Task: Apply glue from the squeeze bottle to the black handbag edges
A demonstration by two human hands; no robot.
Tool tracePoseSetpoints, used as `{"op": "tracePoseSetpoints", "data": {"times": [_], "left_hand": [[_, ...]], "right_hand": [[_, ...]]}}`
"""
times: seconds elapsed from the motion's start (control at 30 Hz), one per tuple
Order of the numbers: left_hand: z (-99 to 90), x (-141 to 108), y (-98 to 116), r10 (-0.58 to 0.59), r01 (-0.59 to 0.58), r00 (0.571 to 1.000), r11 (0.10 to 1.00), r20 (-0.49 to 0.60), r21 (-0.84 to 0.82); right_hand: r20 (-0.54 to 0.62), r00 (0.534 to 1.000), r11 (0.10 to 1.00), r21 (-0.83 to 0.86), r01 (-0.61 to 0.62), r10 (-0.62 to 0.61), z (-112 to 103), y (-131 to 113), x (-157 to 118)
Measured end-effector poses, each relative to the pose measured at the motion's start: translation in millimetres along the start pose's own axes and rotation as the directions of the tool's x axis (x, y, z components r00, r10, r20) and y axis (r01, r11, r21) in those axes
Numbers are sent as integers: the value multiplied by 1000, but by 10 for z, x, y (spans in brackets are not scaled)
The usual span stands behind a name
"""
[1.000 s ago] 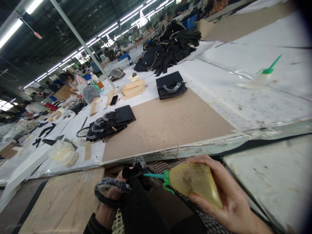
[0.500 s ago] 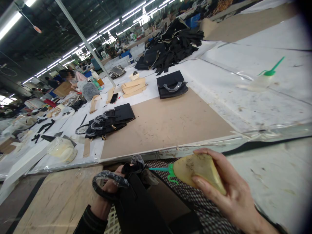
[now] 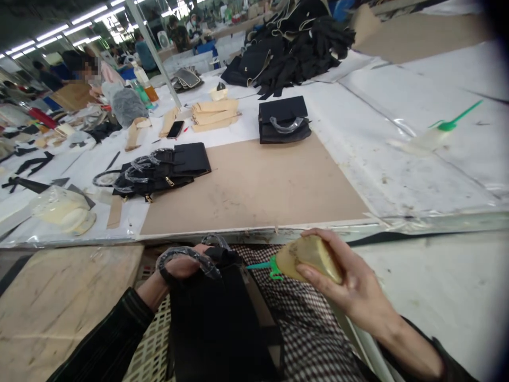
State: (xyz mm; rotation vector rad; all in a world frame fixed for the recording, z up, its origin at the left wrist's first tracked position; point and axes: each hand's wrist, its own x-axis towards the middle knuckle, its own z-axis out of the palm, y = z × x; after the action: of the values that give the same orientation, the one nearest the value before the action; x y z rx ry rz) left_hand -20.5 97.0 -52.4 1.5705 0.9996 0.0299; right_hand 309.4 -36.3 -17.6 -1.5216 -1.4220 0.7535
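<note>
My left hand (image 3: 181, 268) grips the plastic-wrapped handle of a black handbag (image 3: 214, 323) that stands on my lap below the table's edge. My right hand (image 3: 350, 289) is closed around a soft yellowish squeeze bottle (image 3: 308, 257) whose green nozzle (image 3: 264, 265) points left at the top of the bag, close to its handle. A checked cloth (image 3: 306, 323) lies under the bag on my lap.
A brown board (image 3: 254, 185) lies on the white table. On it and around it are black handbags (image 3: 159, 172), another black bag (image 3: 284, 119), tan pieces (image 3: 214, 114), a phone (image 3: 175, 129) and a second green-nozzled bottle (image 3: 433, 135). Other people work at the far left.
The view has tilted down and both hands have shifted slightly up and left. The bottle's nozzle stays pointed at the top of the bag, and both grips are unchanged.
</note>
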Motion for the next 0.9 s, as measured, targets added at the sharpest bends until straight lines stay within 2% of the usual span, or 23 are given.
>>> {"op": "tracePoseSetpoints", "data": {"times": [0.13,0.33,0.53,0.67,0.9], "left_hand": [[36,-26,-22,5,-2,1000,995,30,-96],[14,-49,-54,1,5,999,991,40,-135],[37,-54,0,-12,16,1000,986,28,-167],[59,-37,1,-40,40,999,985,-1,-169],[39,-42,-72,-47,51,998,988,32,-146]], "right_hand": [[21,998,993,-101,57,-56,45,68,54],[18,980,971,-131,198,-198,76,67,97],[6,979,966,-162,201,-203,51,12,82],[51,975,965,-142,222,-216,100,61,92],[121,972,958,-180,223,-204,59,58,114]]}}
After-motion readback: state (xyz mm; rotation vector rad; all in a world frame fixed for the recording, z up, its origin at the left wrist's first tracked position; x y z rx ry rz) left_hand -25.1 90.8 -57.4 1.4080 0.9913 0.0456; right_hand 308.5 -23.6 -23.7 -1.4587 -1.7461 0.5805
